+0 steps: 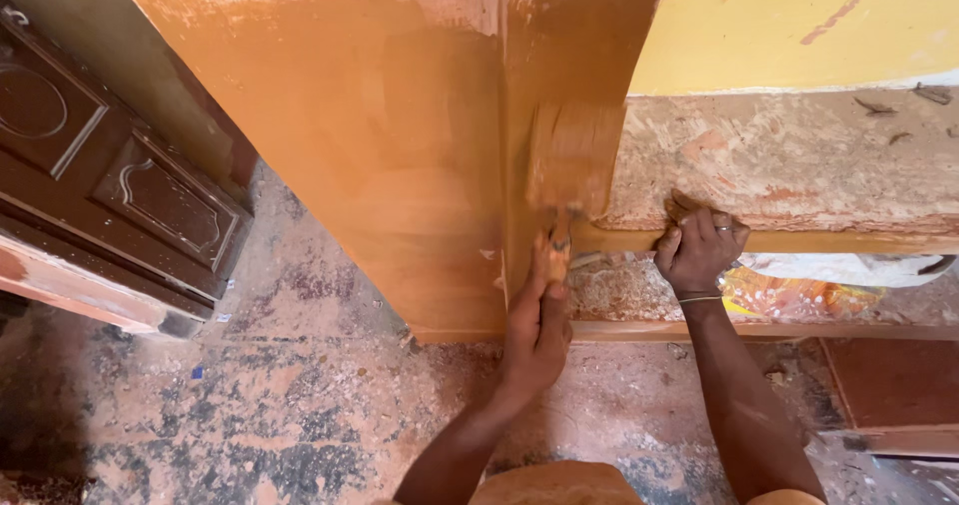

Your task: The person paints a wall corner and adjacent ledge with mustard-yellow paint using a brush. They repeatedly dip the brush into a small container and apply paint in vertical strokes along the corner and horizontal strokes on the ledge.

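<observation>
Low down, the left hand [534, 330] grips a paintbrush [567, 180], fingers closed round its handle, bristles pressed flat to the orange-coated edge of a wooden panel [400, 145]. Just beside it, the right hand [699, 250] curls tightly over a horizontal rail [849, 242]. Beneath both lies a dusty, paint-stained floor [250, 405].

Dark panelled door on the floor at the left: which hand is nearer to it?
Left. The left hand holds a brush against the orange-stained wood panel, well right of the dark panelled door. The right hand grips a rail farther right.
</observation>
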